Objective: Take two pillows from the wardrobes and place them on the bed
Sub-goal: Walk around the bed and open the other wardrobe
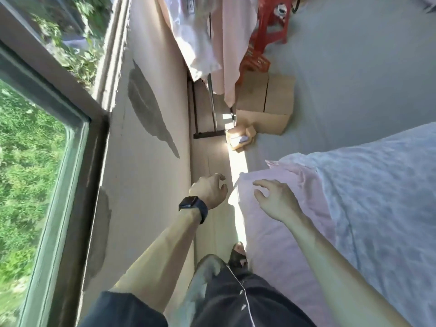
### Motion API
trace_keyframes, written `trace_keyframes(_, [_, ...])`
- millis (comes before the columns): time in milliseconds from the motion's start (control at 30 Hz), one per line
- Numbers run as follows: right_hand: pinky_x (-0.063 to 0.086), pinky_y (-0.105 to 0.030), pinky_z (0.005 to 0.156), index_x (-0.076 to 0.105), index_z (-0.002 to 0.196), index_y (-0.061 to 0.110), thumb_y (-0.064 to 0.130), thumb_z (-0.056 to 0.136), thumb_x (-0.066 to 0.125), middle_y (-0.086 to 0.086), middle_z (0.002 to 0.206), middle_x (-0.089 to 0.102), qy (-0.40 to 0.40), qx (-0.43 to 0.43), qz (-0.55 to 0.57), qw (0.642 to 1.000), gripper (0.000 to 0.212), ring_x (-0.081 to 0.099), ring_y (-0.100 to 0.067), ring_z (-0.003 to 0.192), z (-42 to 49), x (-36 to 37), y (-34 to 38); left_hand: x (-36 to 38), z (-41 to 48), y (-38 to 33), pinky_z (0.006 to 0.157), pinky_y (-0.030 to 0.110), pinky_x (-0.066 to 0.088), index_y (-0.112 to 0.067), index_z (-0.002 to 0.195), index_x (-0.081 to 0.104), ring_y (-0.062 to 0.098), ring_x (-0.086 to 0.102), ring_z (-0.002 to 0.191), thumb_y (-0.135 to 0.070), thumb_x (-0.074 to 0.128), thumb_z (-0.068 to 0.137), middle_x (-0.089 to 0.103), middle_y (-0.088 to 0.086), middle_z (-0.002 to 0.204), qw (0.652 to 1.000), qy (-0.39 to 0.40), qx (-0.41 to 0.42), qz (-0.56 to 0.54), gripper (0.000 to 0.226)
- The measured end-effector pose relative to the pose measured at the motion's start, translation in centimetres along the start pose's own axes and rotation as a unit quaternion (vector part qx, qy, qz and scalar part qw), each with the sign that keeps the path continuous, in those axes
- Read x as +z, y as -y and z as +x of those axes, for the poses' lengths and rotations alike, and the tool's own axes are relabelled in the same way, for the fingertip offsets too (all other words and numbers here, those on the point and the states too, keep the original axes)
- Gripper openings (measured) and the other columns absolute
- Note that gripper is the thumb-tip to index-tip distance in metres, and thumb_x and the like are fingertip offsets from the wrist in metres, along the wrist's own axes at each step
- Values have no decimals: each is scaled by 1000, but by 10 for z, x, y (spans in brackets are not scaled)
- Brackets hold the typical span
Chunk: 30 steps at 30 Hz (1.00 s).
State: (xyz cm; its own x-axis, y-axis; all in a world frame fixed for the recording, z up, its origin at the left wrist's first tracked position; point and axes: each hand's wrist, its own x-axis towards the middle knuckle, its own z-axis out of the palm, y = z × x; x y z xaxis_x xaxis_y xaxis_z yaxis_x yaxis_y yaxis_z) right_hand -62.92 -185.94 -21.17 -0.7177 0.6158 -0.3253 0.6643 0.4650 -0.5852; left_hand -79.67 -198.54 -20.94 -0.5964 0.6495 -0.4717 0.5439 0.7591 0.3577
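Bed point(271, 267): on the person's right, its long edge running ahead beside the floor strip point(212, 161).
Pillows: none plainly seen; the pink cloth point(306, 185) at the bed's corner may be one, cannot tell.
Right hand point(273, 199): nearer, over the pink corner, fingers spread and relaxed, empty; contact unclear.
Left hand point(208, 191): above the floor strip, loosely curled, empty.

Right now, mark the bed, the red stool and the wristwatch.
bed point(295, 232): head view, on the pink sheet near its edge.
red stool point(273, 34): head view, on its lower frame.
wristwatch point(188, 202): head view, on its dark face.
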Motion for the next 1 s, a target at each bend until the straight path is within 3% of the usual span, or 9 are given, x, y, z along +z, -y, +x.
trace_keyframes(167, [40,-31,101,71,119,26,26,93,60,1,124,69,-65,23,19,997,28,57,-25,122,82,-46,15,-57,101,-43,91,43,55,-25,129,57,28,63,110,-39,46,95,63,6,128,998,-6,55,-1,39])
trace_keyframes(400, [43,-32,94,73,118,22,21,91,61,-9,116,71,-146,130,36,980,29,62,-31,112,205,-99,10,-103,262,-119,89,38,52,-21,131,57,30,62,112,-37,45,97,62,10,130,979,46,181,85,40])
trace_keyframes(533, [45,-32,99,74,114,21,23,92,61,0,118,73,-208,192,60,957,26,63,-24,114,268,-131,6,-130,344,-171,90,38,52,-20,131,53,33,62,110,-34,42,98,65,10,123,947,100,262,155,38])
trace_keyframes(700, [43,-27,95,73,112,22,24,92,62,1,119,72,-263,286,101,916,23,64,-23,114,314,-169,7,-153,411,-234,91,46,53,-35,128,54,27,64,108,-45,37,88,60,0,133,908,150,342,190,44])
trace_keyframes(1000, [40,-15,91,73,118,28,26,95,59,2,123,70,-329,386,155,848,27,64,-16,112,335,-219,-28,-134,466,-345,97,40,48,-26,133,54,29,57,119,-35,45,97,62,4,131,821,213,481,223,39])
